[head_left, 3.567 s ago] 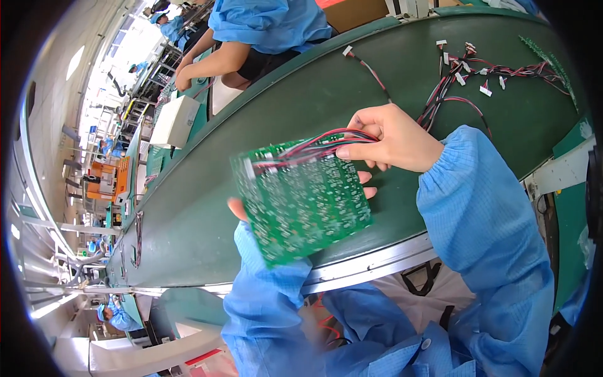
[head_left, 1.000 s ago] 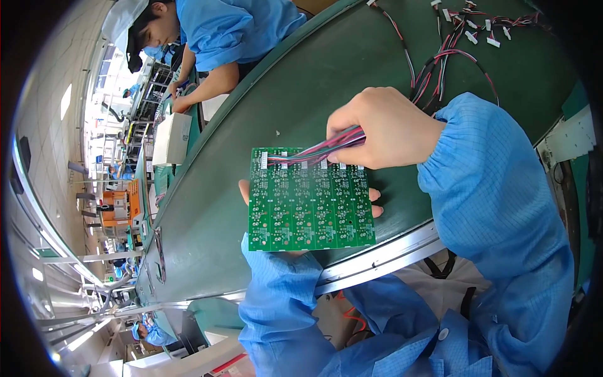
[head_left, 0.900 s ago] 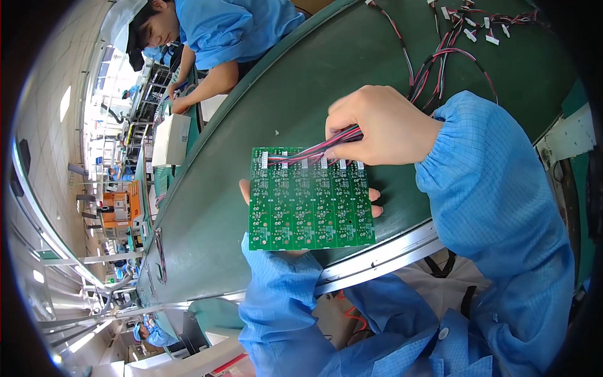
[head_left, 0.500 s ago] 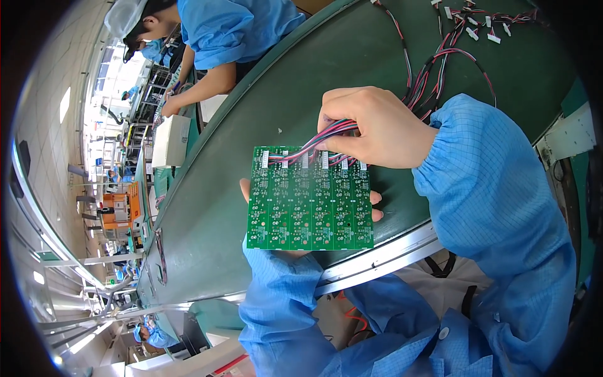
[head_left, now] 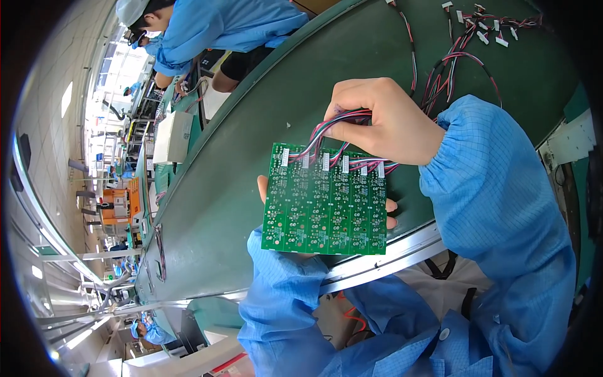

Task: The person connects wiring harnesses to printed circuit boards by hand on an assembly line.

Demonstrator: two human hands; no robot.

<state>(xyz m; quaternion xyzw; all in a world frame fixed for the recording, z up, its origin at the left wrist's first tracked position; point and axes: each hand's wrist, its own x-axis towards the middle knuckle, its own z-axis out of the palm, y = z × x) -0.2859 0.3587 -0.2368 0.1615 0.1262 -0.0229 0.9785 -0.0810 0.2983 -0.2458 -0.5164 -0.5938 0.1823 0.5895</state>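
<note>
A green circuit board [head_left: 326,207] with several white connectors along its far edge lies across my left hand [head_left: 263,188]. That hand grips it from below; only fingertips show at both sides, the palm is hidden. Thin red, black, white and green wires [head_left: 321,131] run from the connectors up into my right hand [head_left: 383,119]. My right hand is closed round this wire bundle just above the board's far right corner. More of the wires trail out beyond the hand over the green table, ending in loose white plugs [head_left: 482,38] at the far right.
The green table [head_left: 220,207] has a curved metal front edge [head_left: 377,254]. Across it, at the far left, a person in blue [head_left: 207,31] bends over a bench beside a white box [head_left: 173,138]. More wires [head_left: 160,254] lie on the table's left. A metal bracket [head_left: 568,141] stands at the right.
The board and both hands have shifted slightly right. My right hand has lifted the bundle a little away from the board. The person across has drawn their arms in toward the left.
</note>
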